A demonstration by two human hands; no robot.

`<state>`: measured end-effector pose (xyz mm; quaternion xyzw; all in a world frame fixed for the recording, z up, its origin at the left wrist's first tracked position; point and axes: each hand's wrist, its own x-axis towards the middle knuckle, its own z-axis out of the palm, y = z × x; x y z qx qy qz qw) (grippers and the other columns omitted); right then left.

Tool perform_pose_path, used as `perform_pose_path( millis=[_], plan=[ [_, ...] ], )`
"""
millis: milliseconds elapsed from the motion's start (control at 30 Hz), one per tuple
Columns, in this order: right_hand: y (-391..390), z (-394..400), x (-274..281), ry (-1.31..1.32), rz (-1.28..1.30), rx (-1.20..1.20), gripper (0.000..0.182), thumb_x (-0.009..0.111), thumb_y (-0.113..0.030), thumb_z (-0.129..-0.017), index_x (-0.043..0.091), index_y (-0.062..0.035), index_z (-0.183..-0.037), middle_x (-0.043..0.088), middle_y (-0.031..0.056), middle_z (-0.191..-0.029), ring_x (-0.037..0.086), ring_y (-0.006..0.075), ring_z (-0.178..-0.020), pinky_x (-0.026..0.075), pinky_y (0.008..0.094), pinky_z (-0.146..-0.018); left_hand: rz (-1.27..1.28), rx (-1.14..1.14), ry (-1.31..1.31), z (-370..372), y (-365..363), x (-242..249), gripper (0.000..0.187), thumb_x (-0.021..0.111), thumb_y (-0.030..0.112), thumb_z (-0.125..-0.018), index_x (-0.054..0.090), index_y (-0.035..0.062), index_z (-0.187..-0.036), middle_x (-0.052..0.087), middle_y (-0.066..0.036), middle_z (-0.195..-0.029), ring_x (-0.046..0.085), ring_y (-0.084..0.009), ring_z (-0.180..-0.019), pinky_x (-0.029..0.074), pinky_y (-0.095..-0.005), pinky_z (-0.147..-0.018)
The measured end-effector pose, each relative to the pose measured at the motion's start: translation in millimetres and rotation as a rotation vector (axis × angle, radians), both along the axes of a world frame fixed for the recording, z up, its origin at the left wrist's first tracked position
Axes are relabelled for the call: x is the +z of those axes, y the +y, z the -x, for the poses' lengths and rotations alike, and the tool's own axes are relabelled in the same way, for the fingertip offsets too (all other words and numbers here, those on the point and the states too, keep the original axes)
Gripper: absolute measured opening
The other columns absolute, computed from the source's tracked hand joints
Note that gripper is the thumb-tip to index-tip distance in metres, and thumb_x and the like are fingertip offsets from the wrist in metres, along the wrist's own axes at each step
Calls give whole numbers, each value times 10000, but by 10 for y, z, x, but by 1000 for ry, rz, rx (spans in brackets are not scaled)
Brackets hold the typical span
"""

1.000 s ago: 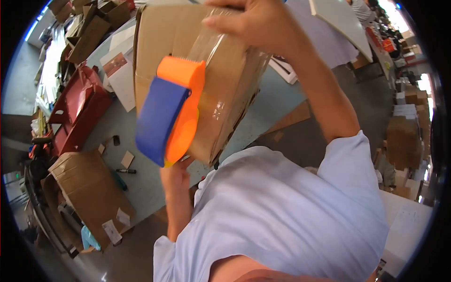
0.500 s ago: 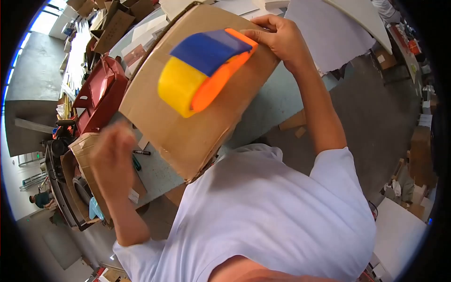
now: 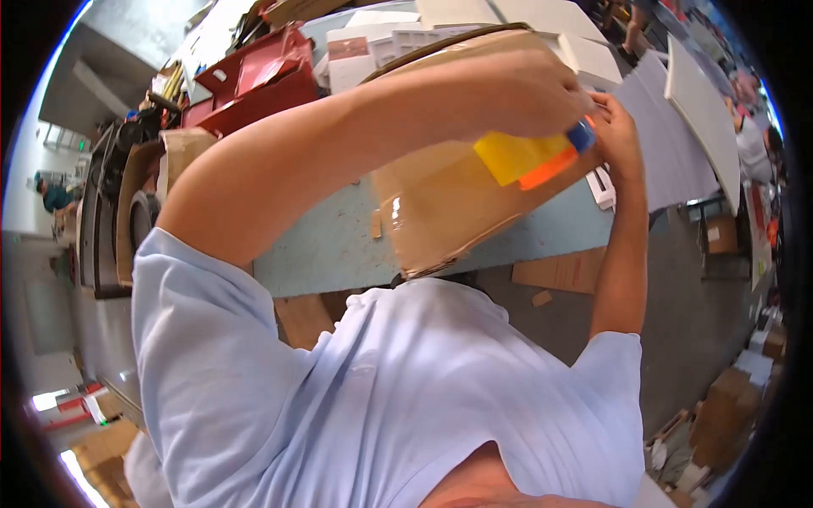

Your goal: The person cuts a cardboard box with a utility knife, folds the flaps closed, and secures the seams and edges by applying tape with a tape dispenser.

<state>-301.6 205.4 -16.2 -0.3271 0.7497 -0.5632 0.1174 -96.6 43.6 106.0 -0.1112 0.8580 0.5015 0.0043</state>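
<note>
A brown cardboard box [image 3: 449, 199] lies tilted on the blue-grey bench. On its upper face is a yellow, blue and orange object [image 3: 521, 157], partly covered by my left hand. From the left, my left forearm crosses over the box, and my left hand [image 3: 542, 93] is closed and slightly blurred at the object's upper right. My right hand [image 3: 620, 140] is at the box's right corner, its bent fingers meeting my left hand near the blue and orange end. What either hand's fingertips pinch is hidden.
The bench [image 3: 322, 245] extends under the box. A red case [image 3: 262, 76] stands at the upper left, above an open carton [image 3: 144, 182]. White boards [image 3: 703, 118] and grey sheets [image 3: 665, 127] lie at the right. Another person [image 3: 58, 196] is far left; more people are at the upper right.
My left hand has swung from the left of the box across to its right corner, beside my right hand. The view has turned, and box and object appear further right.
</note>
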Motion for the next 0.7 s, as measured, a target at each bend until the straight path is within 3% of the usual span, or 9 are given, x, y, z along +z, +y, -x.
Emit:
perform_pose_path(
  millis=[67,133,200,267,367,400,433,600,700],
  plan=[
    [-15,-18,28,85,-110,12,420,729,-362,-960,713,25,-1124,737,59,-1027,659,115,-925,508,250,-847,266,-9,93,-331,88,91,426,584,388,-983,696,44,-1207,728,-145,-1035,679,-213,-924,537,-353,-862],
    [-3,-72,122,-20,-226,-41,498,689,-439,-981,701,19,-1176,725,39,-1015,644,106,-920,500,247,-834,185,-59,214,-912,23,154,365,597,294,-972,694,39,-1213,722,-187,-1055,695,-240,-913,548,-370,-851],
    [19,27,12,-72,-200,-10,504,685,-440,-985,696,11,-1208,719,28,-1007,635,97,-911,500,248,-824,-41,28,231,-1515,-82,184,283,583,216,-930,724,43,-1104,715,-231,-972,702,-404,-829,563,-441,-784],
    [14,-38,85,-141,-203,-64,511,684,-455,-981,703,1,-1209,722,26,-1034,635,96,-922,496,243,-832,-71,65,260,-2175,-272,57,322,623,77,-903,712,14,-1206,743,-159,-1049,716,-262,-846,565,-387,-782],
    [24,-128,177,-144,-235,-89,526,682,-472,-976,703,-7,-1222,724,29,-1068,636,95,-945,492,242,-845,-46,74,206,-3153,-596,-52,406,693,136,-832,723,47,-1227,733,-139,-918,644,-242,-677,505,-360,-628],
    [39,-114,176,-136,-263,-111,526,682,-472,-976,703,-7,-1222,724,29,-1068,636,95,-945,492,242,-845,-50,46,277,-3419,-727,-205,432,728,75,-788,736,39,-1219,584,-106,-645,525,-237,-538,382,-368,-519],
    [68,-68,142,-156,-246,-100,541,657,-482,-989,691,0,-1233,721,28,-1087,639,90,-957,492,238,-842,-62,87,248,-3738,-799,-392,412,747,119,-781,750,61,-1189,537,-88,-612,505,-233,-542,378,-367,-528],
    [100,-60,205,-79,-382,-137,593,635,-510,-996,673,21,-1258,719,44,-1141,646,116,-1010,500,259,-884,-229,222,242,-4336,-891,-1829,385,710,43,-821,737,102,-1200,594,-107,-755,527,-243,-605,416,-363,-580],
    [95,-286,324,644,-607,-349,645,640,-556,-971,692,42,-1206,737,146,-1090,680,173,-1025,527,340,-894,-381,205,195,-3856,-859,-2588,387,672,-2,-880,710,109,-1248,623,-113,-818,567,-246,-682,450,-348,-639]
  ],
)
